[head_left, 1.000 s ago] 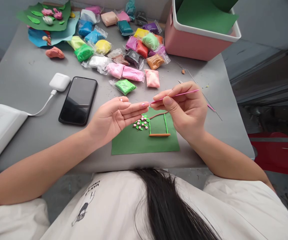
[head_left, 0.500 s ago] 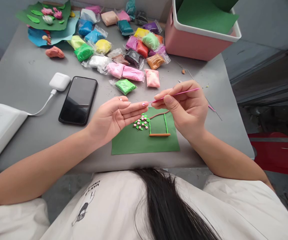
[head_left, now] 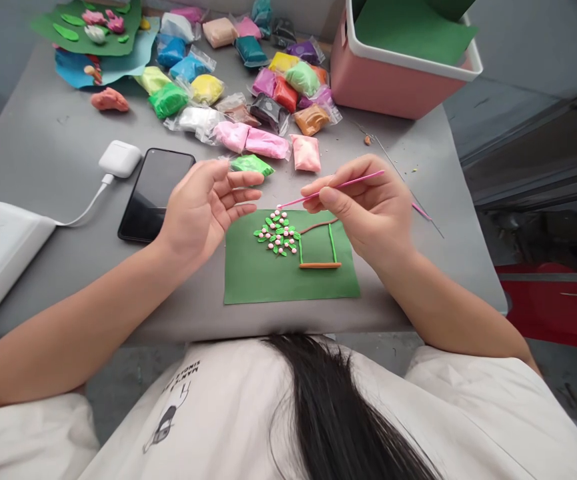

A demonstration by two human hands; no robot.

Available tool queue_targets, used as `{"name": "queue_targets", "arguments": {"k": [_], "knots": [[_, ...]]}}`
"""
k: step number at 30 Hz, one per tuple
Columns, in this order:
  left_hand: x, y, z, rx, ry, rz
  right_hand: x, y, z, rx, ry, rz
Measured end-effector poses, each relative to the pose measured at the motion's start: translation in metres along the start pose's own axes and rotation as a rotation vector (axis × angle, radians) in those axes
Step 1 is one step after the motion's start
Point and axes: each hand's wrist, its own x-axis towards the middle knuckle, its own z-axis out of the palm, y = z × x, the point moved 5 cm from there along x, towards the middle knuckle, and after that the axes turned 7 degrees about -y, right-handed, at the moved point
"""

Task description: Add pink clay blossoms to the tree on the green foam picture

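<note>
In my right hand (head_left: 368,207) is a thin pink stick (head_left: 353,180), pinched between thumb and fingers. Its tip, with a small pale bit on it, points left over the top of a cluster of green leaves and pale pink balls (head_left: 279,233). The cluster lies on a green sheet (head_left: 253,280), beside a frame of green strands and a brown bar (head_left: 320,265). My left hand (head_left: 208,207) is raised at the left of the sheet, fingers spread. Whether a tiny ball sits between its thumb and palm is hidden.
Bagged coloured clay (head_left: 267,144) spreads across the back. A pink box (head_left: 393,80) stands back right. A phone (head_left: 151,190), white case (head_left: 119,159) and power bank (head_left: 5,260) lie left. Metal needles (head_left: 393,160) lie right; layered craft sheets (head_left: 113,70) sit back left.
My left hand has drawn back left and turned, its fingers leaving the stick's tip. My right hand has shifted slightly left, bringing the tip over the cluster, which shows more fully.
</note>
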Motion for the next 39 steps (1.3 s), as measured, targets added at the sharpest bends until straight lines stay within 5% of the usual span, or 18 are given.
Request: {"name": "queue_targets", "arguments": {"k": [8, 14, 39], "knots": [[-0.001, 0.009, 0.000, 0.550, -0.133, 0.236, 0.005, 0.034, 0.004, 0.100, -0.106, 0.204], [0.000, 0.001, 0.002, 0.867, -0.264, 0.290, 0.002, 0.040, 0.006, 0.126, -0.123, 0.352], [0.000, -0.012, 0.006, 1.069, -0.384, 0.269, 0.000, 0.047, 0.009, 0.079, -0.148, 0.369]]}}
